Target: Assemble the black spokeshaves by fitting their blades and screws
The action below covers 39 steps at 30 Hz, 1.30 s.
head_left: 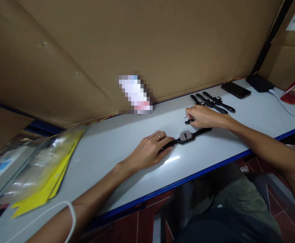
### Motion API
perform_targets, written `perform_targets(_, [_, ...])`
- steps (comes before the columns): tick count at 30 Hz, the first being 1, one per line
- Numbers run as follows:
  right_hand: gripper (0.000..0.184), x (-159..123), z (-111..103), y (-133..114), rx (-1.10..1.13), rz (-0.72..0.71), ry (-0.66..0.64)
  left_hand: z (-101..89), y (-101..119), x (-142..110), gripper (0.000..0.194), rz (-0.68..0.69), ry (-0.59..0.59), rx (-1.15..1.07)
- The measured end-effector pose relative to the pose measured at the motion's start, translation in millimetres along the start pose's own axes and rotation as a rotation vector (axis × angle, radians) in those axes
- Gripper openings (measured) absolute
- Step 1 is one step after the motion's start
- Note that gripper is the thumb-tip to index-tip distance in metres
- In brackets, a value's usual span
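Observation:
A black two-handled spokeshave (186, 136) lies across the table, its grey plate with a keyhole-shaped slot facing up. My left hand (152, 148) is closed around its left handle. Above the tool, my right hand (203, 116) pinches a small black part (189, 121); a bit of silver metal shows by the fingertips. That part is held apart from the plate, and my fingers hide most of it. Just behind my right hand, several similar black spokeshaves (219, 104) lie side by side, partly covered by the hand.
Along the back stands a cardboard wall (162, 44). A phone (236, 90), a black box (260, 83) with a white cable, and a red packet (293, 92) are at the right. Clear plastic bags (41, 165) and yellow sheets (46, 189) lie at the left. A blurred-out item (137, 92) leans at the back.

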State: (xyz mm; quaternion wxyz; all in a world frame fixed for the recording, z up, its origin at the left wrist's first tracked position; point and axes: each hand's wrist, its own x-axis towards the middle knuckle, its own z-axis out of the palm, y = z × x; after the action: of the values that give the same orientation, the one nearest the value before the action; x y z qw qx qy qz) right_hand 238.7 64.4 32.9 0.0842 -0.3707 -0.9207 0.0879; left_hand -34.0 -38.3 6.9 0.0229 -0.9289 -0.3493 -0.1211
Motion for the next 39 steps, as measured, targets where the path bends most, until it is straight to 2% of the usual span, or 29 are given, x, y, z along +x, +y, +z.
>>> perform_targets(8, [0.023, -0.2, -2.1, -4.0, 0.037, 0.009, -0.004, -0.2, 0.0, -0.5, 0.032, -0.004, -0.001, -0.002])
perform_targets(16, [0.013, 3.1, 0.2, 0.3, 0.105, 0.0, -0.015, -0.3, 0.6, 0.1, 0.032, -0.011, -0.011, -0.011])
perform_targets(30, [0.02, 7.4, 4.4, 5.2, 0.197, 0.004, -0.054, 0.1, 0.3, -0.1, 0.032, -0.022, -0.018, -0.001])
perform_targets(39, [0.024, 1.2, -2.8, -5.1, 0.148, 0.049, -0.07, -0.2, 0.7, 0.0, 0.033, -0.013, -0.01, -0.005])
